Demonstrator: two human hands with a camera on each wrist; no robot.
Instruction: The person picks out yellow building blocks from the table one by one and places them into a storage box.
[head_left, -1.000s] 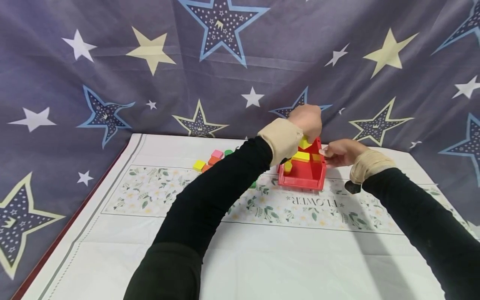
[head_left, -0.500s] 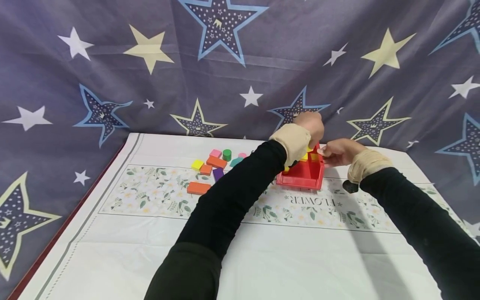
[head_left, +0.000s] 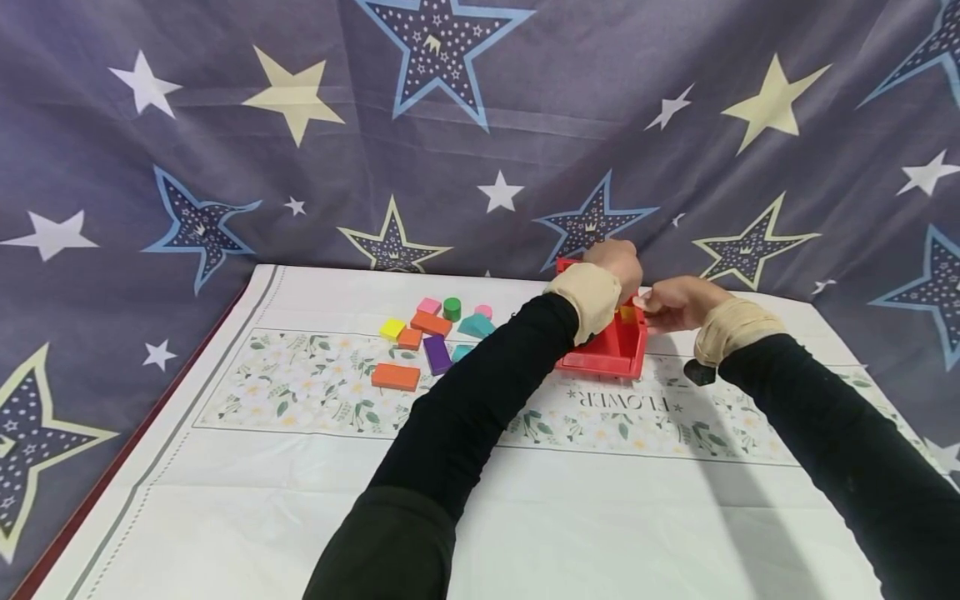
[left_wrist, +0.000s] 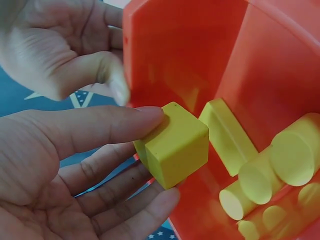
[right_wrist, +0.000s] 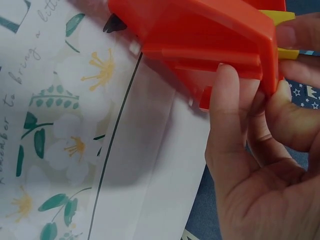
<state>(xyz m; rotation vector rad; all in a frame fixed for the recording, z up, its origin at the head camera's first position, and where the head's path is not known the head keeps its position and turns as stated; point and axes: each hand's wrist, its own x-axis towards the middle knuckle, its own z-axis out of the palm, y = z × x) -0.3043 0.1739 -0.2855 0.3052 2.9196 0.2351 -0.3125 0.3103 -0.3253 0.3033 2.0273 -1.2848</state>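
My left hand (head_left: pixel 617 260) pinches a yellow cube block (left_wrist: pixel 177 145) between thumb and fingers, over the inside of a red plastic box (head_left: pixel 600 362). In the left wrist view, several yellow cylinder blocks (left_wrist: pixel 295 152) and a flat yellow block (left_wrist: pixel 227 137) lie inside the box, beyond the cube. My right hand (head_left: pixel 681 303) grips the box's right wall; in the right wrist view its thumb and fingers (right_wrist: pixel 227 95) close on the red edge. From the head view, the left hand and sleeve cover the cube and much of the box.
Left of the box lie loose blocks: an orange block (head_left: pixel 396 377), a purple block (head_left: pixel 437 354), a green cylinder (head_left: pixel 452 309), a teal triangular block (head_left: pixel 477 326) and others. They rest on a white tablecloth (head_left: pixel 240 500) with a floral band. A star-patterned curtain (head_left: pixel 510 125) hangs behind the table.
My left hand has lowered into the red box with the yellow cube, its forearm shifting right and uncovering more loose blocks. The right hand stays on the box wall.
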